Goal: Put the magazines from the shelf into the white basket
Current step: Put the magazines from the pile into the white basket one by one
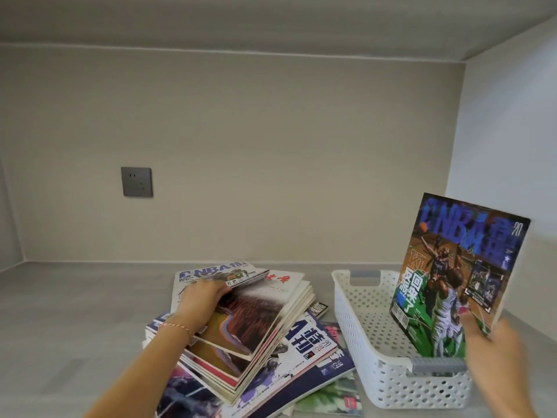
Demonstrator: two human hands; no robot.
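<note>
— Nearest the lens, what is the right hand [494, 354] doing?

— It pinches the lower right corner of a glossy basketball magazine with a blue "NBA" masthead and green court cover [458, 276]. That magazine stands nearly upright, long axis vertical and leaning a little to the right, masthead up, cover toward the camera, its bottom edge down inside the white perforated plastic basket with grey handles [370, 333].

— And the basket itself?

— It sits on the pale grey shelf surface [75, 321], long axis running away from the camera, just right of the pile.

— The other hand?

— The left hand [202, 300], a red-and-white string bracelet [177, 325] at its wrist, curls its fingers over the far edge of the top copies in the loose fanned stack of magazines [250, 339], lifting them. These lie flat, spines angled from near left to far right; another white NBA-titled magazine [217, 274] sits at the back.

— Behind all that?

— A beige back wall carrying a dark grey square wall socket [137, 181].
</note>
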